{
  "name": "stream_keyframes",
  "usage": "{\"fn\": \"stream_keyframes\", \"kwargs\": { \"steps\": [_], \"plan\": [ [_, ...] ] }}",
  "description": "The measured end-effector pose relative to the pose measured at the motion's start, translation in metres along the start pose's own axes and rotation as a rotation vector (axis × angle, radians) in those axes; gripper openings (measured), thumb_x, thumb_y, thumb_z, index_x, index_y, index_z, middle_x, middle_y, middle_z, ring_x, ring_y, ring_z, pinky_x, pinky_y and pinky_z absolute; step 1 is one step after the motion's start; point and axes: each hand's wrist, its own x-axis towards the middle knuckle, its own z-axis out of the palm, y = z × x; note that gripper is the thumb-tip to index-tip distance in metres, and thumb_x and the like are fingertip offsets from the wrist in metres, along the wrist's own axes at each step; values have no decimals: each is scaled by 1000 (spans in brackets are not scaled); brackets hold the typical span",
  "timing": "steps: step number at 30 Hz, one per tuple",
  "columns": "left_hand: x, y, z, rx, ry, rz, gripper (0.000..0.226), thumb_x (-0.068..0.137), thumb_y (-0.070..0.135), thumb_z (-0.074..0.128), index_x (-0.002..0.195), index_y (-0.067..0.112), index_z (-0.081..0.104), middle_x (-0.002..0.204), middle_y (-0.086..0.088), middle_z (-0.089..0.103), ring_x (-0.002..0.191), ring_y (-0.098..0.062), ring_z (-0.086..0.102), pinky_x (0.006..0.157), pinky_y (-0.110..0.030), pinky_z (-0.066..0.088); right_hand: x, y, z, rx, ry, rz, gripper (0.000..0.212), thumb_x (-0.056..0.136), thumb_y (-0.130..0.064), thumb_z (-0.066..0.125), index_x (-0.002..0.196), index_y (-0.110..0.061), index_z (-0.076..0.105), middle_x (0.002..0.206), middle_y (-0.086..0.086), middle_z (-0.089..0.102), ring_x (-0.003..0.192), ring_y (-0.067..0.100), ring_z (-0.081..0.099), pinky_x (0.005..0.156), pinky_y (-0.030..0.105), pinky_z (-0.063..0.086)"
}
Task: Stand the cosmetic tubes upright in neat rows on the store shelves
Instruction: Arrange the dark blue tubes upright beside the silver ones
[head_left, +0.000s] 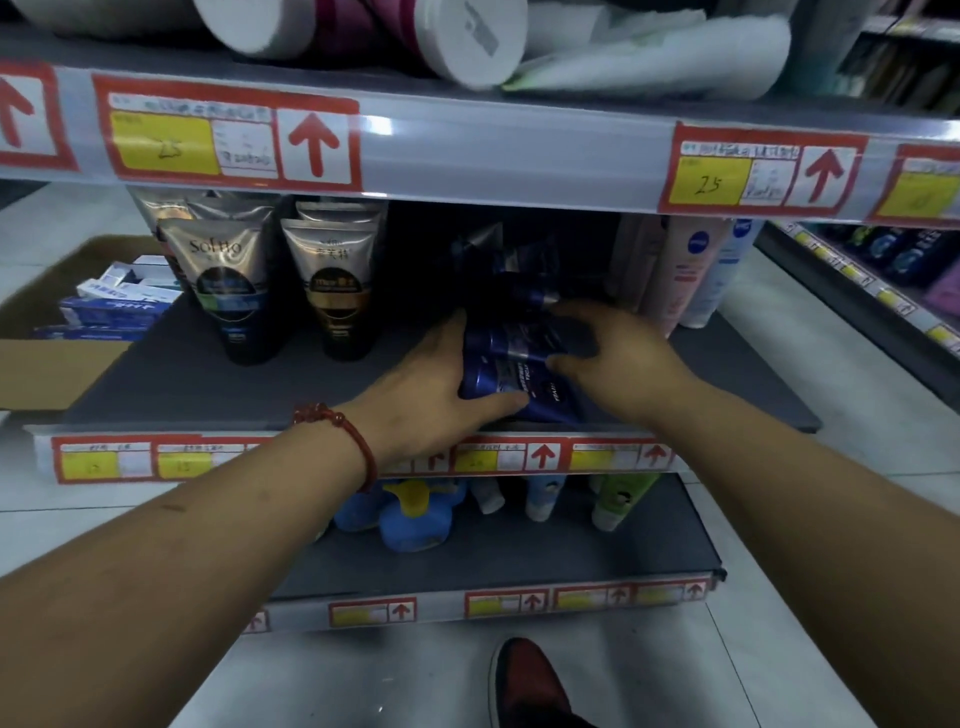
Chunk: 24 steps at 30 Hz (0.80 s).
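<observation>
Both hands clasp a bunch of dark blue tubes near the front of the middle shelf. The left hand curls round them from the left, the right hand from the right. Further left, silver-topped tubes stand upright.

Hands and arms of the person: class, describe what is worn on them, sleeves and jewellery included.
Both forearms are bare: no sleeves, no gloves. The left hand has a red bracelet of cord and beads at its wrist. The right hand and its wrist show no watch, ring or band.
</observation>
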Motion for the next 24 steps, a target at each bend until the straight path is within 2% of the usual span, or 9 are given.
{"fn": "stream_keyframes", "kwargs": {
  "steps": [5,8,11,13,16,19,21,22,24],
  "plan": [
    [18,6,20,-30,28,31,78,86,53,71,150,28,33,142,3,48,129,-14,45,110,-35,41,9,11,6,49,30,12,52,94,-31,63,144,-23,49,146,-2,51,130,17,49,86,7,26],
    [26,9,33,-13,65,7,82,85,60,68,151,28,30,142,0,46,129,-17,44,109,-34,40,14,17,10,97,39,10,48,96,-32,60,143,-25,50,143,-4,54,127,16,52,88,10,30],
    [32,10,37,-20,50,-13,86,80,72,59,149,30,32,141,1,48,128,-18,46,108,-41,43,20,22,14,117,50,12,46,98,-32,57,142,-24,51,141,-2,56,125,17,54,88,14,33],
    [34,11,35,-26,25,-18,77,87,72,52,150,33,33,142,4,48,129,-16,46,109,-39,42,24,22,15,132,57,21,46,98,-33,55,143,-24,50,141,-1,55,124,19,54,88,17,35],
    [35,13,25,-206,16,-74,63,97,69,35,151,36,36,149,8,47,136,-13,44,114,-36,35,29,17,15,117,88,10,43,101,-34,50,142,-23,50,141,2,55,125,20,53,89,19,34],
    [40,14,18,-483,165,-249,67,97,71,25,149,33,43,150,4,50,136,-17,47,118,-41,32,39,3,13,158,91,-4,37,103,-35,43,137,-24,54,135,1,59,119,20,55,86,22,36],
    [54,6,17,-694,301,-395,74,93,75,28,148,29,47,146,-1,55,131,-22,53,115,-45,37,53,-7,17,325,84,35,36,104,-39,39,127,-21,60,124,-1,61,111,19,56,84,25,37],
    [60,1,15,-831,340,-448,82,86,81,33,147,28,48,144,-2,57,129,-24,56,113,-47,39,60,-12,19,517,90,92,39,103,-45,38,118,-19,64,115,-4,64,104,17,58,84,27,39],
    [77,-12,15,-1097,341,-432,100,66,91,46,146,30,50,141,-2,61,127,-26,59,112,-49,40,76,-19,23,998,72,233,46,101,-53,36,107,-18,66,104,-4,69,94,14,65,82,28,50]
  ]
}}
